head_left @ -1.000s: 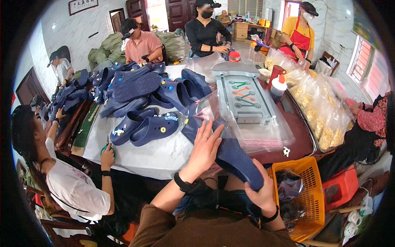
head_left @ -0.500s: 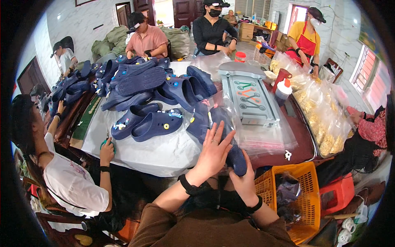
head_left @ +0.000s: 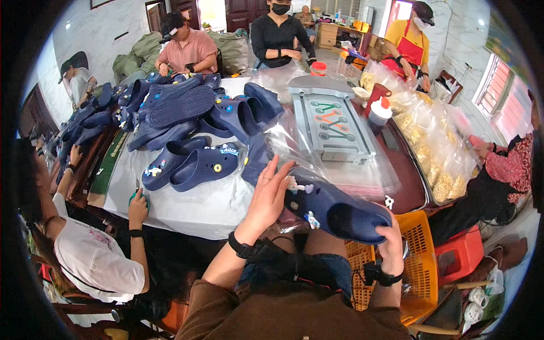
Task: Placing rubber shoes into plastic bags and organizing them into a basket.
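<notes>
Worktop (head_left: 410,180) crowded; near edge, my right hand (head_left: 391,249) grips clog (head_left: 335,203) by heel, likely for control; left hand (head_left: 265,195) by toe, fingers straight.

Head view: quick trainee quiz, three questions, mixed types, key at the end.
1. Multiple choice: which part of the held navy clog is the right hand gripping?
A) the toe
B) the heel end
C) the sole under the toe

2. True or false: the orange basket is on the person's left.

3. Fill in: the squeeze bottle beside the grey plastic panel has a tip coloured ____.

Key: 1. B; 2. False, it is on the right; 3. red.
</notes>
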Motion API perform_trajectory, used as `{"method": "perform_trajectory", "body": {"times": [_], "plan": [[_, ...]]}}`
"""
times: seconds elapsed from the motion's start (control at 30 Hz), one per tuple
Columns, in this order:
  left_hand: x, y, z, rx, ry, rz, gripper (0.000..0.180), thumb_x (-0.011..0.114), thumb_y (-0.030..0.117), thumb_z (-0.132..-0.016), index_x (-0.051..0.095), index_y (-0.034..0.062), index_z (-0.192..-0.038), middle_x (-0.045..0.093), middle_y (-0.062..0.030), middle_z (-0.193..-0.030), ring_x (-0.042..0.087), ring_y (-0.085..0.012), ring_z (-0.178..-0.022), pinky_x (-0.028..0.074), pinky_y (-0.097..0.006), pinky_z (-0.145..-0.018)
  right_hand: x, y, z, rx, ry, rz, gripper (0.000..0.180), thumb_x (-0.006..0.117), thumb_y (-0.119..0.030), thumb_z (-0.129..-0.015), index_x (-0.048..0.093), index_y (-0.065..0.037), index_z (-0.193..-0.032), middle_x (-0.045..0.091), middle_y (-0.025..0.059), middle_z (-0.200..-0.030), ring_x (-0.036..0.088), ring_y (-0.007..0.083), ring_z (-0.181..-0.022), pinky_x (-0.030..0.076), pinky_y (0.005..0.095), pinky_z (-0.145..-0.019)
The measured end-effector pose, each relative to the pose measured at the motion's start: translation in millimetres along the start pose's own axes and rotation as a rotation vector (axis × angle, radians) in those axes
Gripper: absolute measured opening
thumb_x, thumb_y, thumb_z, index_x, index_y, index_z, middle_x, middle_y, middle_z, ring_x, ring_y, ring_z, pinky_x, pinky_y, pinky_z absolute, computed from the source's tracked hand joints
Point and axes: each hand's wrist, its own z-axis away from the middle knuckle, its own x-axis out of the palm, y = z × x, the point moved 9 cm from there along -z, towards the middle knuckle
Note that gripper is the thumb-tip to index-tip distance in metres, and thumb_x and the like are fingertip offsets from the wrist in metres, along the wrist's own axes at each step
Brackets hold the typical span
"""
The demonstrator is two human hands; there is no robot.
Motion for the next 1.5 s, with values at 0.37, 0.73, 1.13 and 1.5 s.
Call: {"method": "perform_trajectory", "body": {"times": [0.37, 0.73, 1.13, 1.5], "plan": [[2.7, 2.6, -0.8, -0.037, 0.008, 0.13, 0.042, 0.047, 0.014, -0.105, 0.053, 0.0089, -0.146, 0.041, -0.026, -0.155, 0.037, -0.0406, -0.145, 0.029, -0.046, -0.119, -77.6, 87.2, -6.2, 0.356, 0.163, -0.636, 0.048, 0.058, -0.039, -0.092, 0.061, -0.008, -0.129, 0.067, 0.0134, -0.123, 0.069, 0.0332, -0.105, 0.06, 0.0554, -0.077], [32.2, -0.5, 4.7, -0.037, -0.059, 0.067, 0.041, 0.047, 0.013, -0.104, 0.055, 0.0085, -0.144, 0.042, -0.0253, -0.155, 0.038, -0.0392, -0.146, 0.029, -0.044, -0.119, -109.4, 106.4, -37.8, 0.171, 0.52, -0.157, 0.043, 0.042, -0.016, -0.097, 0.045, -0.012, -0.14, 0.066, 0.0095, -0.112, 0.068, 0.0198, -0.086, 0.057, 0.0339, -0.054], [38.4, -15.3, 11.2, -0.048, -0.066, 0.08, 0.04, 0.049, 0.018, -0.105, 0.056, 0.0069, -0.142, 0.042, -0.0277, -0.153, 0.04, -0.0425, -0.142, 0.032, -0.046, -0.117, -23.8, 39.2, -11.9, -0.41, 0.376, 1.199, 0.083, 0.077, -0.029, -0.085, 0.034, -0.003, -0.151, 0.027, 0.0335, -0.152, 0.033, 0.0506, -0.138, 0.027, 0.0548, -0.116], [23.7, -12.6, 8.3, -0.053, -0.013, 0.118, 0.041, 0.047, 0.024, -0.107, 0.056, 0.0076, -0.143, 0.046, -0.026, -0.151, 0.039, -0.0398, -0.144, 0.031, -0.046, -0.117, -38.3, 59.0, -23.5, -0.438, 0.109, 1.447, 0.06, 0.091, -0.024, -0.064, 0.064, -0.008, -0.115, 0.033, 0.0243, -0.157, 0.039, 0.0479, -0.134, 0.039, 0.0518, -0.109]]}}
